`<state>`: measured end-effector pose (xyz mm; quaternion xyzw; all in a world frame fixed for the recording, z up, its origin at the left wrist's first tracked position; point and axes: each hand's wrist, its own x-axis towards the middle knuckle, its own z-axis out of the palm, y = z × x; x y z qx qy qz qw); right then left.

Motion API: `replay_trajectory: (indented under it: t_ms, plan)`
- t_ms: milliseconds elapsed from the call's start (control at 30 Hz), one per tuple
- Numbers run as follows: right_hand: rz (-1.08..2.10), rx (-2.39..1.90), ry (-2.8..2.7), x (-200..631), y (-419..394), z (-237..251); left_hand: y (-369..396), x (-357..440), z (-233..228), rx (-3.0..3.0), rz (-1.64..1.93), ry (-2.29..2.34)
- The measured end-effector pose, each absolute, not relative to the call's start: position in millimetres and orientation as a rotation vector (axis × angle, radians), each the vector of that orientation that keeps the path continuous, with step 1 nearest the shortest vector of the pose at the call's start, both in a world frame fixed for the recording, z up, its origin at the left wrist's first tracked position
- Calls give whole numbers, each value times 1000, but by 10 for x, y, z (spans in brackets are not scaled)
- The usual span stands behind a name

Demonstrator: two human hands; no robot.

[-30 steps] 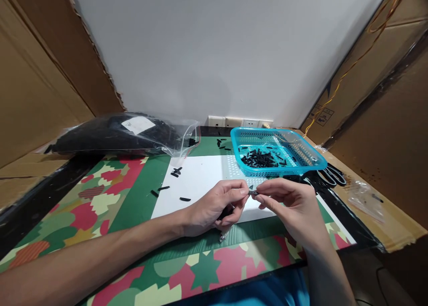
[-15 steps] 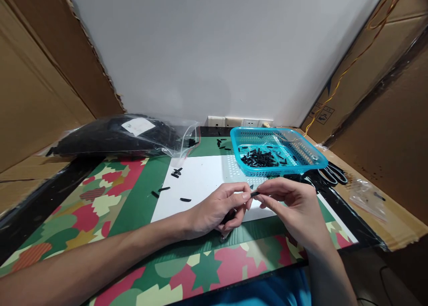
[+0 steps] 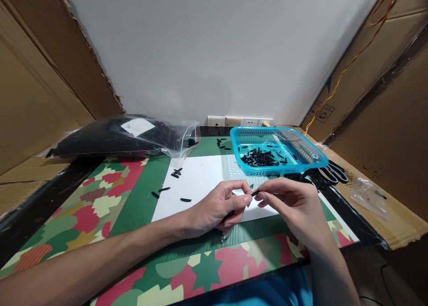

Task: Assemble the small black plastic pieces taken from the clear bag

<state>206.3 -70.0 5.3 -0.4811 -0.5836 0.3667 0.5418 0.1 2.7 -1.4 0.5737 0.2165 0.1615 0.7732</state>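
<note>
My left hand (image 3: 225,205) and my right hand (image 3: 294,201) meet over a white sheet (image 3: 203,181). Between their fingertips is a small black strip-like piece (image 3: 255,193). The right thumb and fingers pinch one end of it, while the left thumb and index finger close at the other. Something dark shows under the curled left fingers, too hidden to name. Similar black pieces (image 3: 185,200) lie to the left on the sheet and the green mat. Beyond my right hand stands a blue plastic basket (image 3: 284,168) with a heap of such pieces.
A clear zip bag (image 3: 110,141) full of black material lies at the back left. Scissors (image 3: 334,172) and a small plastic bag (image 3: 369,199) are on the right. Cardboard walls (image 3: 384,96) flank the table, and wall sockets (image 3: 239,121) sit behind it.
The left thumb and index finger have shifted slightly at the black piece, and the piece is tilted a little more. Both hands stay in nearly the same place.
</note>
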Motion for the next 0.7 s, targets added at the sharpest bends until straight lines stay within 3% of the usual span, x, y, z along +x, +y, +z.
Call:
replay_trajectory:
  t_ms: [700]
  plan:
    - [854,-1108,-1347,2080,-685,23,49,9,-16,1187,402,444]
